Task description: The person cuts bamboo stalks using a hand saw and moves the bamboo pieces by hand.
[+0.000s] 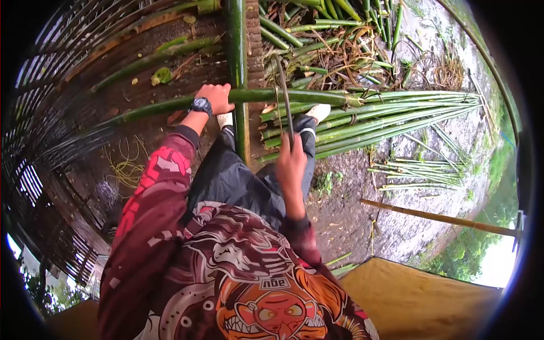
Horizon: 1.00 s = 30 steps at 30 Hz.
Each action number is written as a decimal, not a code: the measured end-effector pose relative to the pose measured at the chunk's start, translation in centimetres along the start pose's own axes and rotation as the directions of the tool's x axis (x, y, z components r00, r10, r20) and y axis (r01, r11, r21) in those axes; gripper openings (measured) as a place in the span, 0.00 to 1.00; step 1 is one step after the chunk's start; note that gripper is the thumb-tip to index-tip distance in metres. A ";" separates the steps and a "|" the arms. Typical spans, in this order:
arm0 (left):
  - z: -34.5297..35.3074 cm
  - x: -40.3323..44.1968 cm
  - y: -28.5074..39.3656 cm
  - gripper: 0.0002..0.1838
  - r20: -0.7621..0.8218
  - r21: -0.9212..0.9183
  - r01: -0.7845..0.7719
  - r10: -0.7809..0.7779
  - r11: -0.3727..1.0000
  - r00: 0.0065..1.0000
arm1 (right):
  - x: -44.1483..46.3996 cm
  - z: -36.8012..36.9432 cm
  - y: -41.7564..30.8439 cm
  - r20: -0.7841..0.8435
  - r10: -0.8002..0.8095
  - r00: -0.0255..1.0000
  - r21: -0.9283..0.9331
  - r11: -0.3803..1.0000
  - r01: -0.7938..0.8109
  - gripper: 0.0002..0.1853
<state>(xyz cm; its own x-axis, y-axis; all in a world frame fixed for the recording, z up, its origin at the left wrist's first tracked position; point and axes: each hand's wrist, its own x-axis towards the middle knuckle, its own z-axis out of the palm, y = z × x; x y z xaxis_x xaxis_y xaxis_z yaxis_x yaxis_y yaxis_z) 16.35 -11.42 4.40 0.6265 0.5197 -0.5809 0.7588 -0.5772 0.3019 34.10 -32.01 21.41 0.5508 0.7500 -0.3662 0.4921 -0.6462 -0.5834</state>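
My left hand (pixel 216 98), with a black watch on its wrist, is closed over a long green bamboo pole (pixel 258 96). This pole lies across a thicker bamboo rail (pixel 239 51) just beside the hand. In my right hand (pixel 292 163) is the handle of a hand saw (pixel 285 93), with a curved metal frame and a thin blade. The saw extends across the pole to the right of the rail. Whether the blade has cut into the pole is too small to tell. My fingers on the saw handle are partly blurred.
Cut bamboo poles (pixel 391 116) lie bundled at the right, with shorter pieces (pixel 419 173) beyond. A heap of stalks and dry husks (pixel 340 56) fills the top. A slatted bamboo structure (pixel 73 56) curves along the left. A brown tarp (pixel 419 297) hangs at the lower right.
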 end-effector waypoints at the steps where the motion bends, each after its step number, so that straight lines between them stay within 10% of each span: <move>1: 0.5 -0.4 0.2 0.28 -0.001 -0.005 0.003 -0.003 1.000 1.000 | -3.3 -2.3 -1.0 0.027 0.148 0.989 0.083 0.985 -0.150 0.13; 10: -0.7 0.1 -0.5 0.28 0.012 -0.054 -0.018 0.018 0.998 1.000 | 6.3 3.7 -0.8 -0.037 0.072 0.997 0.125 0.990 -0.067 0.10; 12: 1.0 -1.4 0.4 0.30 -0.431 -0.015 -0.039 0.028 0.999 0.902 | 4.8 2.9 -0.3 -0.062 0.102 0.993 0.219 0.972 -0.086 0.10; 15: 3.6 -3.3 -0.6 0.30 -0.556 0.190 0.059 0.058 0.980 0.829 | 5.4 3.8 0.4 -0.088 0.017 0.996 0.084 0.996 -0.010 0.10; 30: 4.2 -3.0 -1.3 0.17 -0.181 0.007 -0.038 0.039 0.999 0.983 | -0.4 1.1 0.4 0.041 0.134 0.990 0.159 0.978 -0.139 0.10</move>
<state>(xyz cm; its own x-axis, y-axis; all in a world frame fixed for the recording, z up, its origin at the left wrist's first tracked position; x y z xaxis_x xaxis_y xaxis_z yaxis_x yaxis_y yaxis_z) 12.76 -14.88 2.61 0.6776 0.6024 -0.4219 0.7328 -0.6014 0.3184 33.29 -32.44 20.55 0.5836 0.6618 -0.4705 0.2975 -0.7134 -0.6344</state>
